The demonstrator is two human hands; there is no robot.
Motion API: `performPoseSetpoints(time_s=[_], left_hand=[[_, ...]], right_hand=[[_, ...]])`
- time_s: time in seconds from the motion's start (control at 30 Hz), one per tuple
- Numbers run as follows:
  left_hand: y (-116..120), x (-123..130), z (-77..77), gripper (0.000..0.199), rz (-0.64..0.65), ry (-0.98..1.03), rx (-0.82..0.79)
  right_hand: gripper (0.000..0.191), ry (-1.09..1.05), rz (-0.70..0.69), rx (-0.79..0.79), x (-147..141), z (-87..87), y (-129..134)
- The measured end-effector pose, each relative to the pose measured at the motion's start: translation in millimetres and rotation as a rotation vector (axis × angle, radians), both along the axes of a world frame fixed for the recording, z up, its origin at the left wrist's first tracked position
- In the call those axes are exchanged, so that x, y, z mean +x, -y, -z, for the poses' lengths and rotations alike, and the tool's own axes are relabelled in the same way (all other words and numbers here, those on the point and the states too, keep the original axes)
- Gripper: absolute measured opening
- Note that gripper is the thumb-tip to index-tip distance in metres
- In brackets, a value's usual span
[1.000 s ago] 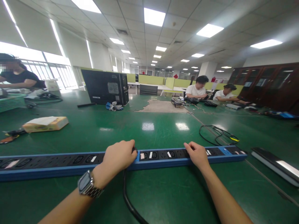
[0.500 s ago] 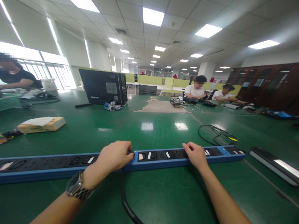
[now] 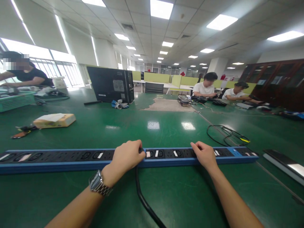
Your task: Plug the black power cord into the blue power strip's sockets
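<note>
A long blue and black power strip [image 3: 171, 162] lies across the green table, its sockets facing up. My left hand [image 3: 128, 155], with a metal watch [image 3: 99, 183] on the wrist, is closed around a black plug [image 3: 141, 150] near the strip's middle. From under that hand a thick black cable [image 3: 144, 199] runs down toward the near edge of view. Farther right, my right hand [image 3: 206, 155] is closed over the strip, thumb and fingers together; what it grips is hidden beneath it.
A black computer case [image 3: 111, 85] stands at the back left, gloves [image 3: 120, 104] beside it. A tissue pack [image 3: 55, 121] lies left. A thin coiled cable [image 3: 223, 133] and a dark bar [image 3: 285, 164] lie right. Three people sit around the far sides.
The view has shifted, so the strip and both hands appear farther right, with the strip more level. Both hands keep their places on the strip.
</note>
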State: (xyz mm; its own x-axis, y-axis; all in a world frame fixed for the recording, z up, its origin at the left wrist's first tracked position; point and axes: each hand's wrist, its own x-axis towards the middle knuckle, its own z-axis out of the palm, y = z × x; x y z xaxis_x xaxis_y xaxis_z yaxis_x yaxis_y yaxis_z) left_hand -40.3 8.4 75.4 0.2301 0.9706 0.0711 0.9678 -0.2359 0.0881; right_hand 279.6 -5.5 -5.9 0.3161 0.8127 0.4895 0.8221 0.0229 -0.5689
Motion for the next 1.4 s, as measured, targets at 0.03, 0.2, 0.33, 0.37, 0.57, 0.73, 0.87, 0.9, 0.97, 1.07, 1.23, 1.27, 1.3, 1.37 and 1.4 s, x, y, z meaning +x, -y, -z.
performPoseSetpoints(time_s=[0.03, 0.2, 0.33, 0.37, 0.57, 0.73, 0.87, 0.9, 0.97, 1.07, 1.23, 1.27, 1.3, 1.37, 1.4], left_hand=[[0.1, -1.4, 0.6, 0.030, -0.005, 0.008, -0.003], [-5.8, -10.9, -0.7, 0.041, 0.045, 0.134, -0.084], [-10.0, -16.3, -0.3, 0.037, 0.063, 0.277, -0.173], [-10.7, -17.3, 0.4, 0.037, 0.061, 0.309, -0.197], [-19.3, -22.1, 7.0, 0.044, 0.097, 0.523, -0.441], [-30.3, -23.0, 11.7, 0.037, 0.077, 0.572, -0.521], [-31.0, -21.3, -1.6, 0.029, 0.067, 0.759, -0.452], [-29.2, -19.0, -7.2, 0.031, 0.071, 0.830, -0.425], [-23.6, -9.4, -17.0, 0.033, 0.092, 0.939, -0.385], [-13.7, 17.9, -19.5, 0.031, 0.140, 0.978, -0.440], [-8.5, 71.5, 6.8, 0.034, 0.233, 0.958, -0.574], [-9.7, 78.3, 12.2, 0.034, 0.237, 0.931, -0.574], [-11.3, 83.1, 16.5, 0.033, 0.237, 0.893, -0.561], [-14.8, 86.8, 22.1, 0.033, 0.227, 0.812, -0.513], [-16.2, 86.5, 23.4, 0.035, 0.224, 0.780, -0.484]], right_hand=[[0.047, 0.001, 0.002, 0.003, -0.1, 0.3, -0.1], [0.046, 0.004, 0.029, -0.011, -1.5, 0.4, -0.1], [0.046, -0.002, 0.042, -0.037, -2.7, -0.7, 0.5], [0.046, -0.004, 0.043, -0.041, -2.9, -1.0, 0.7], [0.047, -0.010, 0.058, -0.058, -3.4, -1.2, 0.7], [0.046, 0.001, 0.055, -0.057, -5.0, -2.0, 0.5], [0.046, 0.011, 0.064, -0.058, -6.3, -2.8, 0.5], [0.046, 0.013, 0.066, -0.059, -6.4, -2.8, 0.4], [0.046, 0.015, 0.074, -0.062, -6.4, -2.3, 0.0], [0.046, 0.018, 0.085, -0.064, -5.3, -0.4, -0.9], [0.047, 0.016, 0.054, -0.050, -1.2, 3.5, -2.2], [0.046, 0.015, 0.047, -0.044, -0.5, 3.8, -2.3], [0.046, 0.013, 0.042, -0.039, 0.0, 4.0, -2.4], [0.046, 0.013, 0.038, -0.037, 0.1, 3.7, -2.3], [0.046, 0.015, 0.039, -0.039, -0.2, 3.2, -2.1]])
